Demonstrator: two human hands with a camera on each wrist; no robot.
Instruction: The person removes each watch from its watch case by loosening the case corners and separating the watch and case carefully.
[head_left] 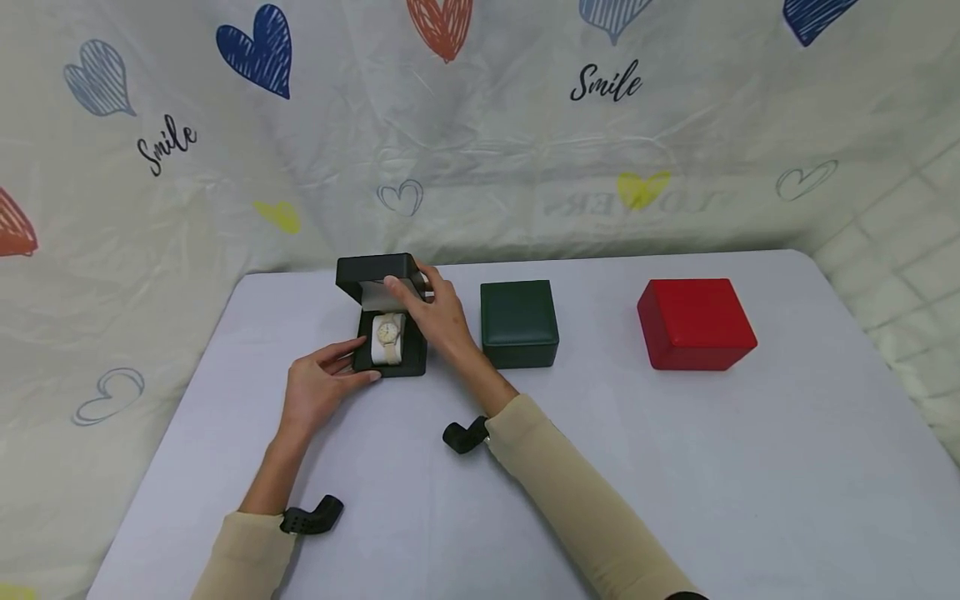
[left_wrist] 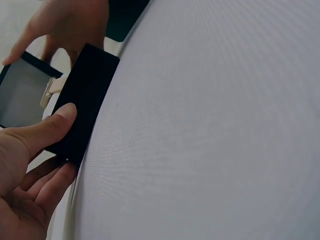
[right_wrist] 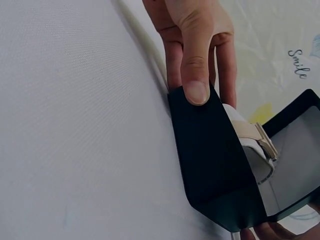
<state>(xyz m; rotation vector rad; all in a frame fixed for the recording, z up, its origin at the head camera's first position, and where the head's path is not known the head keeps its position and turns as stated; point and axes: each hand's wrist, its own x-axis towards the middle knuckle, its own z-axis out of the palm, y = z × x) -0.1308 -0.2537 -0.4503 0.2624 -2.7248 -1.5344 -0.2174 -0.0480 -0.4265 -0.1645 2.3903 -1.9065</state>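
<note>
A black watch box [head_left: 416,358] stands open near the table's back left, its lid [head_left: 373,268] raised. Inside, a watch [head_left: 388,333] with a pale strap sits round a white cushion. My left hand [head_left: 315,387] grips the base at its front left corner; in the left wrist view the thumb [left_wrist: 62,117] presses the front face and the fingers lie at the side. With my right hand [head_left: 446,321] I hold the lid's right side, thumb at its front edge and other fingers behind. Only a little of that hand shows in the right wrist view.
A dark green box [head_left: 517,321], closed, stands just right of my right hand. Farther right is a closed red box [head_left: 701,325]. They share a table with a white cloth [head_left: 600,467]. Behind hangs a pale sheet [head_left: 502,108] printed with hearts.
</note>
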